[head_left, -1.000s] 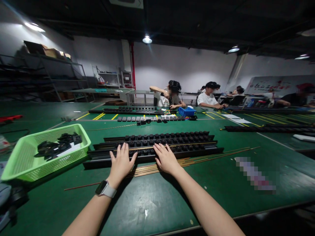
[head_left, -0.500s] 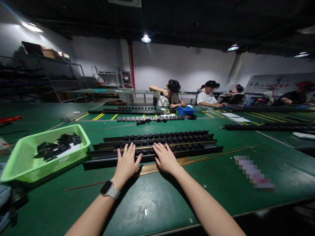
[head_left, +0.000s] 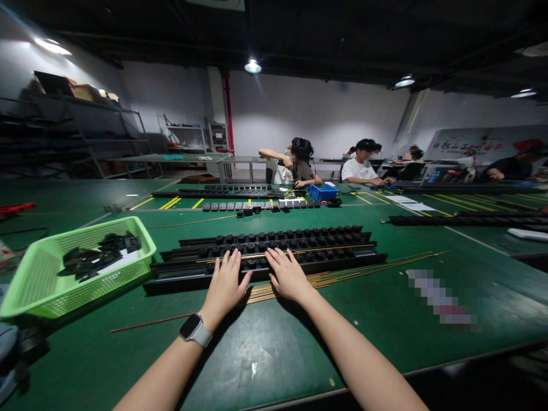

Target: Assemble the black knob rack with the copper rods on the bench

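Both hands lie palm down over long black rails point(head_left: 180, 284) fitted with rows of black round-topped parts point(head_left: 314, 233). My left hand point(head_left: 226, 284) is open, its fingertips at a thin brass-coloured rod point(head_left: 327, 250) that runs lengthwise along the rails. To its right, my right hand point(head_left: 287, 278) also has its fingers stretched out, with the tips on or just by the same rod. Beneath and between the wrists, a bundle of similar rods point(head_left: 259, 294) rests on the green table point(head_left: 274, 354). The undersides of both hands are hidden.
A light green basket point(head_left: 89, 291) with black parts stands at the left. Farther back are a row of black square parts point(head_left: 231, 206) and a blue bin point(head_left: 323, 192). Co-workers sit across the table. A blurred-out item point(head_left: 440, 299) lies at the right.
My left hand has slid slightly to the right along the rod, toward my right hand. My right hand has stayed almost in place.
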`<state>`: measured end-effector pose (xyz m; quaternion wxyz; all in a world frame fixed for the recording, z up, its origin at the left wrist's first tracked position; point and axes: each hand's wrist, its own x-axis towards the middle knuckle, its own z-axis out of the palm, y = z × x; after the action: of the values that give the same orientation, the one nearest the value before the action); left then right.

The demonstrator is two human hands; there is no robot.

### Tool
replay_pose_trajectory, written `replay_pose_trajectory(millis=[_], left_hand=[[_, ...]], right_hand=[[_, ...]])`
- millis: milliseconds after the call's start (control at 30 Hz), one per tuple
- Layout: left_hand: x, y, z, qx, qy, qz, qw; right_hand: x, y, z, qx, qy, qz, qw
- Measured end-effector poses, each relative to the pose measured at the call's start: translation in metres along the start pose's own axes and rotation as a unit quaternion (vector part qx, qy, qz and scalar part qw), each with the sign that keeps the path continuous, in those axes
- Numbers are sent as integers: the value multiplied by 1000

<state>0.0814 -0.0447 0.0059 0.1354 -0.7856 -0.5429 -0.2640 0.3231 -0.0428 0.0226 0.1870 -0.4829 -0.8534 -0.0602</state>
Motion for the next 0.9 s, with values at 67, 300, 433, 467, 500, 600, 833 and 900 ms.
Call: replay_pose_trajectory(millis=[67,300,433,467,500,600,833,900], left_hand=[[-1,2,0,-5,2,6,1000],[-1,12,-4,-1,-13,26,1000],[-1,15,-1,5,-25,38,999],[-1,15,0,7,-29,37,999],[-1,15,1,7,-33,35,999],[0,15,1,3,-35,29,999],[1,14,0,-3,-37,28,999],[1,14,0,-4,-36,28,999]], right_hand=[[0,0,0,-1,-1,1,1000],[0,0,0,4,0,0,1000],[0,-1,0,4,2,0,1000],[0,-1,0,5,4,0,1000],[0,-1,0,6,7,1,1000],[1,0,0,13,11,6,1000],[9,-7,-1,15,48,-1,999],[10,-10,0,13,31,-13,999]])
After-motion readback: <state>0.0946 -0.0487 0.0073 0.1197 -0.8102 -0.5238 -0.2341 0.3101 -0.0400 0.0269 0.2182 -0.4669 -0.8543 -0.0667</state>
